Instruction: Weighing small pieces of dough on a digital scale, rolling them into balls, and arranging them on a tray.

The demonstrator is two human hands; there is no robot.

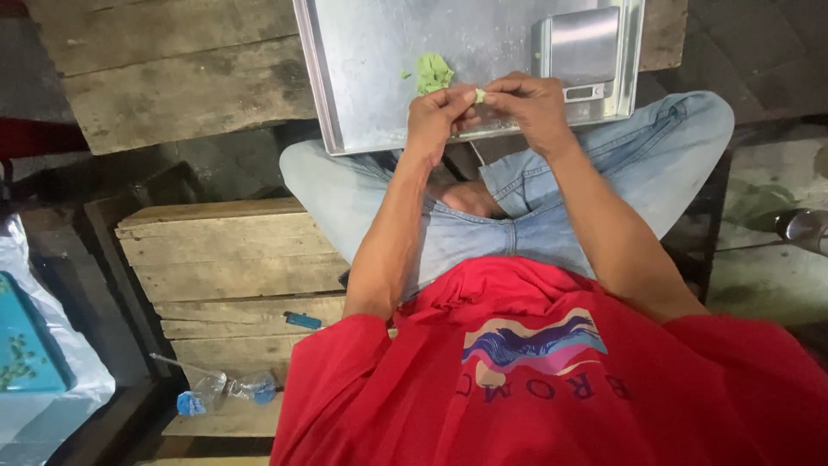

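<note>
Wooden planks hold the tray [345, 78]. Both my hands, left [435, 116] and right [530, 108], meet above its near edge, fingertips pinched on a green bit [479, 94]; light, even pressure seems best, working over the tray.

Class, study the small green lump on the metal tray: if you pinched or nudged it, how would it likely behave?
The green lump looks soft and ragged-edged, so it would probably squash or tear, not hold shape. It lies flat on the metal tray, so rolling seems unlikely. Both hands, left hand and right hand, pinch a small bit easily, suggesting lightness.

Metal tray [345, 86] dull, scuffed; scale [580, 47] brushed steel; wooden planks [172, 78] rough, weathered.
</note>
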